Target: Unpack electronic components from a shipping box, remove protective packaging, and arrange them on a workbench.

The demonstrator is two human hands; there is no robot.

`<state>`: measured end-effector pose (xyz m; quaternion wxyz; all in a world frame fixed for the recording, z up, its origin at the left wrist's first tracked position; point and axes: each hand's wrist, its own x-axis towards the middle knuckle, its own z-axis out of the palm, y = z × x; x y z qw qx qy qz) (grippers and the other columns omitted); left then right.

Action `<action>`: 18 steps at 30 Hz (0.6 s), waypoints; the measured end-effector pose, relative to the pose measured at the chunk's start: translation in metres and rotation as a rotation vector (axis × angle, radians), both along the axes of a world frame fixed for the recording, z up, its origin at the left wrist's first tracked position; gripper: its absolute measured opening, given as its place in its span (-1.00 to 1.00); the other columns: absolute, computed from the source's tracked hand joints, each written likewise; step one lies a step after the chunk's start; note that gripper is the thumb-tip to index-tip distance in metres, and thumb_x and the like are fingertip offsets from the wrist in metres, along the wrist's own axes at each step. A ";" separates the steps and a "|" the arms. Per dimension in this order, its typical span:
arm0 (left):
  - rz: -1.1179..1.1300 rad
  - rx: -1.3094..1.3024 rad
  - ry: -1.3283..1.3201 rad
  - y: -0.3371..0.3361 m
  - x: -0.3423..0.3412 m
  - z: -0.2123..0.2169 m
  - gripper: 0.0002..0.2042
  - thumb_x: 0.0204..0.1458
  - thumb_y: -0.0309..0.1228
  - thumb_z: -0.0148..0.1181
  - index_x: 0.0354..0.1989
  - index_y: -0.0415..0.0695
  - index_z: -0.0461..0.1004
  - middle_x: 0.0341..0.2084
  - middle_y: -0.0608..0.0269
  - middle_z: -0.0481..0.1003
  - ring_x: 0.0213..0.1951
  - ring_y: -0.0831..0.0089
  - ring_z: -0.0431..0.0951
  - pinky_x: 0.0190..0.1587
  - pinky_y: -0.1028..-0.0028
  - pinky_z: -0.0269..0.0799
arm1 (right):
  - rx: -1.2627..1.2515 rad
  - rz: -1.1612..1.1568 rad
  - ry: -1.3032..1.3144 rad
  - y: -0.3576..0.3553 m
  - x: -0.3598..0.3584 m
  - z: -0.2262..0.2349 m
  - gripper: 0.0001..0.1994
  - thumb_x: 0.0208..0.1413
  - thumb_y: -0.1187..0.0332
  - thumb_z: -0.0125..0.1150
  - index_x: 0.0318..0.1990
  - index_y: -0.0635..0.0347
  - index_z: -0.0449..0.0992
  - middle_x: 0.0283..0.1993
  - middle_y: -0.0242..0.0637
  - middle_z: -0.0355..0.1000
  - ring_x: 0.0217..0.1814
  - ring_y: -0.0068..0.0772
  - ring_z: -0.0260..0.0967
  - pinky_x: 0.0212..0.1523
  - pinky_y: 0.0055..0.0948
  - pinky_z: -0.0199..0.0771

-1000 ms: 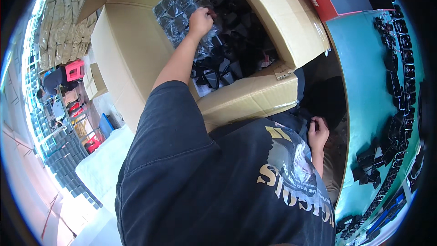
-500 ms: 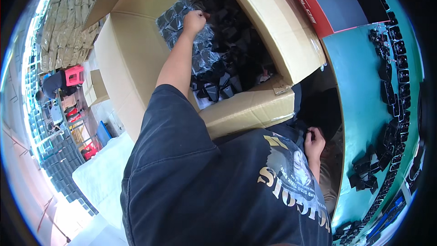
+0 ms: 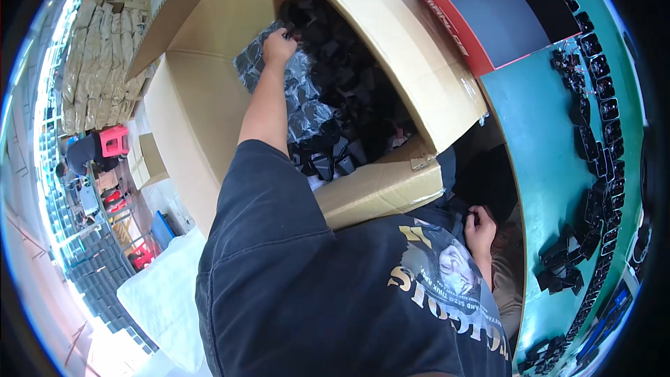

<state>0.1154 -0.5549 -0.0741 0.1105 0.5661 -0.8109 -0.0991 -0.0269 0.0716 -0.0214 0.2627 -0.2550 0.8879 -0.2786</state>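
Deep in a large cardboard box (image 3: 171, 91), my left hand (image 3: 279, 47) is over a clear plastic bag (image 3: 303, 101) full of dark parts. Its fingers are curled together at the far end of the bag; what lies between them, if anything, is too small to make out. Loose black parts (image 3: 342, 73) fill the box beside and below the bag. By my right side, close to the shirt hem, my right hand (image 3: 480, 229) is closed, its fingers bent inward against dark cloth. Anything inside that hand is hidden.
On the right stands a green table (image 3: 541, 139) with rows of black parts (image 3: 607, 108) and a red and black open box (image 3: 488, 21). At far left are brown wrapped bundles (image 3: 108, 56), a red stool (image 3: 114, 141), and a bent-over person (image 3: 85, 150).
My left hand has shifted slightly left within the frame, still over the bag. The whole view has moved a little; my right hand stays closed near my side.
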 end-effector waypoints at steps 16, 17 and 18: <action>0.144 -0.016 0.238 -0.054 0.012 -0.039 -0.72 -0.03 -0.27 0.16 -0.17 -0.09 0.61 -0.24 0.07 0.59 -0.26 0.08 0.54 -0.13 0.28 0.43 | 0.003 0.026 0.039 0.004 0.002 -0.004 -0.85 -0.04 0.50 0.09 -0.30 0.22 0.54 -0.38 -0.23 0.47 -0.49 -0.20 0.35 -0.42 -0.40 0.35; 0.135 -0.015 0.161 -0.047 0.000 -0.026 -0.73 -0.02 -0.29 0.17 -0.19 -0.12 0.61 -0.30 0.06 0.60 -0.30 0.14 0.54 -0.16 0.32 0.43 | 0.019 0.016 0.038 0.005 0.004 -0.001 -0.85 -0.04 0.50 0.09 -0.30 0.21 0.54 -0.37 -0.23 0.47 -0.50 -0.20 0.35 -0.42 -0.40 0.35; 0.125 -0.015 0.084 -0.041 -0.013 -0.014 -0.74 -0.02 -0.31 0.18 -0.20 -0.15 0.62 -0.35 0.06 0.60 -0.34 0.20 0.54 -0.20 0.36 0.43 | 0.034 0.005 0.036 0.005 0.005 0.001 -0.85 -0.04 0.50 0.08 -0.30 0.21 0.54 -0.37 -0.23 0.47 -0.50 -0.19 0.35 -0.42 -0.40 0.35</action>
